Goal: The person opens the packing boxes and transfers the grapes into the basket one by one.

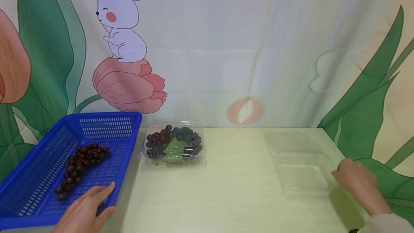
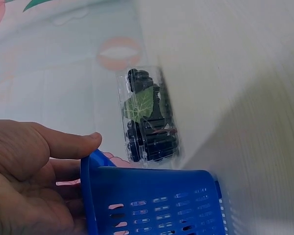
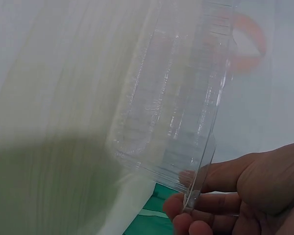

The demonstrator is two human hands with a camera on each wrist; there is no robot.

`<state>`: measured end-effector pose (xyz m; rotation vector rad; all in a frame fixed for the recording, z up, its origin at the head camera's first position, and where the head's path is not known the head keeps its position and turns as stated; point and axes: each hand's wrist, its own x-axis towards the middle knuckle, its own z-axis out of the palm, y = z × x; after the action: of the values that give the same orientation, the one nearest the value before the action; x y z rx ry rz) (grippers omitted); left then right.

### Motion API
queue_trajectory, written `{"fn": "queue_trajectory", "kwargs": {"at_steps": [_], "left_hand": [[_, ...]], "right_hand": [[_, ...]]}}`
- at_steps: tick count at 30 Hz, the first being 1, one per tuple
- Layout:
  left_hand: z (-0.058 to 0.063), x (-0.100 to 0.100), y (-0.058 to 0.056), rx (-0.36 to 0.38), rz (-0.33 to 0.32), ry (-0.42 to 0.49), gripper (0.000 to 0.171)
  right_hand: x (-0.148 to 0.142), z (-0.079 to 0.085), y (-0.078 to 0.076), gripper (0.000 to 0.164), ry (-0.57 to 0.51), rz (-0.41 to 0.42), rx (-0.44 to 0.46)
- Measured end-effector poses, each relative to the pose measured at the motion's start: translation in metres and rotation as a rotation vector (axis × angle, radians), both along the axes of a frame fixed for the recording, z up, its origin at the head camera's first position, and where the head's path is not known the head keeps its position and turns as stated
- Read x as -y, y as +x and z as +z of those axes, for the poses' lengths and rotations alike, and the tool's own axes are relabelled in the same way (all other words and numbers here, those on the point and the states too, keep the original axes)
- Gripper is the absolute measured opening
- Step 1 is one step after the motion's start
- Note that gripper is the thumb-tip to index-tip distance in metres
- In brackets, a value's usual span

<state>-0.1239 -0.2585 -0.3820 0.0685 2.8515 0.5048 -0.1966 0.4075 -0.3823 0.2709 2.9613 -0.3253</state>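
Left hand (image 1: 82, 209) on basket (image 1: 134, 136), right hand (image 1: 355, 177) on clear box (image 1: 304, 175)

Your left hand grips the near end of the basket's right rim, with the thumb on 1 side and the fingers on the other; the gap between them is about as wide as the rim. In the basket, which is blue and slotted, 1 bunch of dark grapes (image 1: 77, 166) lies on the floor, running aslant from back right to front left.

Your right hand pinches the clear box by a corner of its rim, thumb and curled fingertips closed on the thin plastic. That box is at the right side of the table (image 1: 233, 182). You cannot tell from these views whether its base touches the table.

Just beside the basket, between your 2 hands but farther back, sits the full box (image 1: 201, 132). It holds red and dark grapes, with 1 green leaf (image 1: 174, 150) at the front. Behind everything hangs a curtain (image 1: 207, 46) printed with 1 white rabbit (image 1: 119, 17) and flowers.
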Motion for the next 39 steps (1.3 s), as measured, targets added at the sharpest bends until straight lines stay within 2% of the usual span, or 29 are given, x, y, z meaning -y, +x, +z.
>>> {"fn": "queue_trajectory", "kwargs": {"at_steps": [8, 20, 39], "left_hand": [[0.003, -0.004, 0.001, 0.032, 0.034, -0.008, 0.071], [0.004, -0.004, -0.001, 0.058, 0.041, -0.017, 0.071], [-0.005, 0.000, -0.002, 0.019, 0.021, 0.000, 0.070]], "right_hand": [[-0.011, 0.002, -0.004, 0.026, 0.032, -0.035, -0.015], [-0.019, 0.001, -0.003, 0.028, 0.038, -0.088, -0.032], [-0.034, -0.011, -0.010, 0.030, 0.063, -0.137, -0.093]]}}
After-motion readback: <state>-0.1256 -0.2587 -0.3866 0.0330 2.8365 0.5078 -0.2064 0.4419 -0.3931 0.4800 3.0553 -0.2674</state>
